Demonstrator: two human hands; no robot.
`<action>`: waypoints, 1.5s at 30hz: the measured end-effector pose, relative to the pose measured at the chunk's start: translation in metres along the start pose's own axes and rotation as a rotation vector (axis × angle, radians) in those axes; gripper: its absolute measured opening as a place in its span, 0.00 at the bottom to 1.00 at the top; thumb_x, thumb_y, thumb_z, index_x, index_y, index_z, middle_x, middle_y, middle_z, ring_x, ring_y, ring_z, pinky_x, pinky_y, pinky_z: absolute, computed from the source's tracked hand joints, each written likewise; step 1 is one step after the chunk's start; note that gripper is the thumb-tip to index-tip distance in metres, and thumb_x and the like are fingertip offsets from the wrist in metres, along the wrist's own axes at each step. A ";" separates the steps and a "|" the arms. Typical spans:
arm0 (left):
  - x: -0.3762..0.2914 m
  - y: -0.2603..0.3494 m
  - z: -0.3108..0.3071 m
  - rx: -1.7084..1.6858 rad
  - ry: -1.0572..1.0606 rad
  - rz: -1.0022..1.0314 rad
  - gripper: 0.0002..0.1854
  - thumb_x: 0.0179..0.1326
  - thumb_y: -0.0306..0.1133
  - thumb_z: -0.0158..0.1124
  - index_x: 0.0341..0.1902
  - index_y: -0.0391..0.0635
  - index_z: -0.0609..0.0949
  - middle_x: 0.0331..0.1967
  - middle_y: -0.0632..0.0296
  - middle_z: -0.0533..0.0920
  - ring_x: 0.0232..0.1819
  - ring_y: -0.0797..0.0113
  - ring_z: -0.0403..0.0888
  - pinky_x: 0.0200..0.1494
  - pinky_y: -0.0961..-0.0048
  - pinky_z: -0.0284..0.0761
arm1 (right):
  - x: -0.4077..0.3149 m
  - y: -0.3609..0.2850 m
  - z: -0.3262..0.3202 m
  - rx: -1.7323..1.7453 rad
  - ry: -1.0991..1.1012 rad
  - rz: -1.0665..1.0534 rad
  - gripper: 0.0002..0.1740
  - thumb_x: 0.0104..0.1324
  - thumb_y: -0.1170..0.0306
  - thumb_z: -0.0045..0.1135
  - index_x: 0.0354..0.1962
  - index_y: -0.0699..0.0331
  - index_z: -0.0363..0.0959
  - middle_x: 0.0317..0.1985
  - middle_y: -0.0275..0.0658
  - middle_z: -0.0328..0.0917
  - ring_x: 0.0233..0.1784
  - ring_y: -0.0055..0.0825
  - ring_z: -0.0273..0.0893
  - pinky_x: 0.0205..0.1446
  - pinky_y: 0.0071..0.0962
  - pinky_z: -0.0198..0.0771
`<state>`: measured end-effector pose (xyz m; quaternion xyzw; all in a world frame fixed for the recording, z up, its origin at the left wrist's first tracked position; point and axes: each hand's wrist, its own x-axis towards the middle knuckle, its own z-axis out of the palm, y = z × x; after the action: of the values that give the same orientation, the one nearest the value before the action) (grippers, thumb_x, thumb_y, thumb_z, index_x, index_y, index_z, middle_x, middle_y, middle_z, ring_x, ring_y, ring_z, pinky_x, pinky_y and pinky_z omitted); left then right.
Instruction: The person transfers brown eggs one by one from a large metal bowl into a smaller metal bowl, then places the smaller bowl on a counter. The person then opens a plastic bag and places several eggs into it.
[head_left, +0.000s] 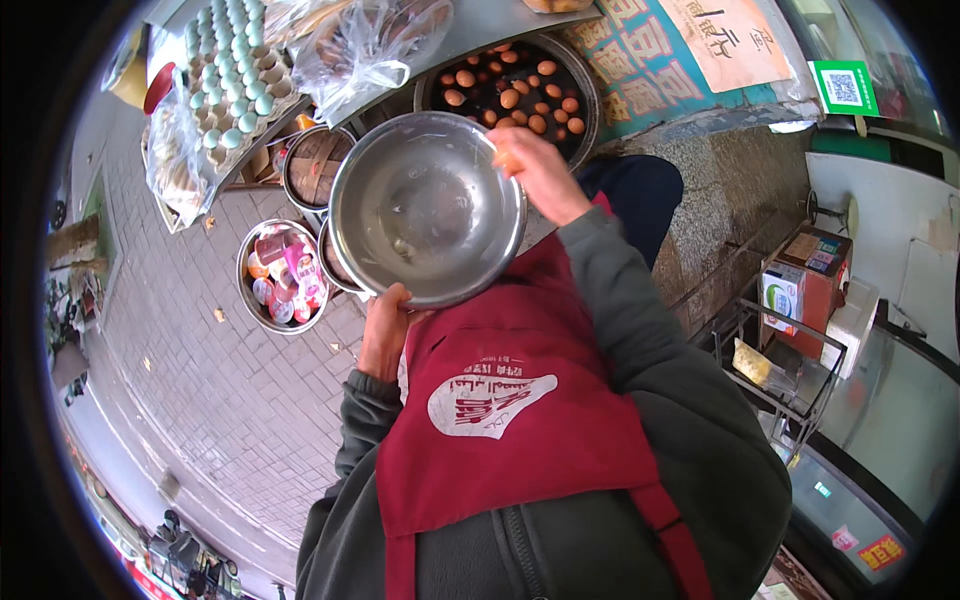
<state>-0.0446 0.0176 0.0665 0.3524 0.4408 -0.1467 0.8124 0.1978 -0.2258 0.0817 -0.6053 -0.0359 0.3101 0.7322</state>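
Observation:
A wide stainless steel bowl (420, 225) is tilted towards me in front of my apron, its inside wet and shiny. My left hand (386, 322) grips its near-left rim, with the thumb over the edge. At the far-right rim is my right hand (536, 169), its fingers closed around a small orange-brown egg (508, 162), mostly hidden by them. Just beyond the bowl stands a large round pot (592, 75) of dark liquid, where several brown eggs (510, 98) float. The bowl covers part of that pot's near side.
Pale blue-green eggs (234, 91) sit in a cardboard tray (281, 88) at the far left, near plastic bags (360, 56). Below are a lidded bucket (319, 166) and a metal basin (241, 281) of packaged cups. A wire rack (795, 405) stands at right.

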 end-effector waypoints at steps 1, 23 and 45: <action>-0.001 0.000 -0.002 -0.012 -0.013 0.006 0.16 0.62 0.25 0.54 0.51 0.27 0.78 0.43 0.49 0.84 0.38 0.57 0.88 0.37 0.65 0.91 | -0.002 -0.005 -0.022 0.086 0.015 -0.061 0.17 0.77 0.65 0.59 0.59 0.62 0.80 0.46 0.33 0.77 0.48 0.18 0.75 0.49 0.20 0.72; 0.003 0.034 -0.013 0.401 -0.260 -0.142 0.24 0.59 0.26 0.56 0.60 0.30 0.76 0.57 0.47 0.83 0.55 0.50 0.86 0.53 0.53 0.90 | -0.140 0.067 -0.076 -0.301 0.583 0.039 0.22 0.74 0.54 0.69 0.54 0.63 0.83 0.39 0.34 0.88 0.44 0.23 0.85 0.47 0.27 0.81; -0.023 -0.233 0.150 0.969 -0.653 -0.497 0.34 0.81 0.38 0.58 0.83 0.44 0.59 0.75 0.51 0.73 0.68 0.53 0.80 0.72 0.56 0.77 | -0.569 0.434 -0.077 1.015 1.318 -0.076 0.07 0.67 0.78 0.61 0.42 0.68 0.81 0.44 0.40 0.85 0.50 0.31 0.83 0.61 0.34 0.78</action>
<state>-0.0936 -0.2543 0.0363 0.5042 0.1224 -0.6139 0.5949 -0.4059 -0.5425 -0.1492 -0.2575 0.5239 -0.1543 0.7971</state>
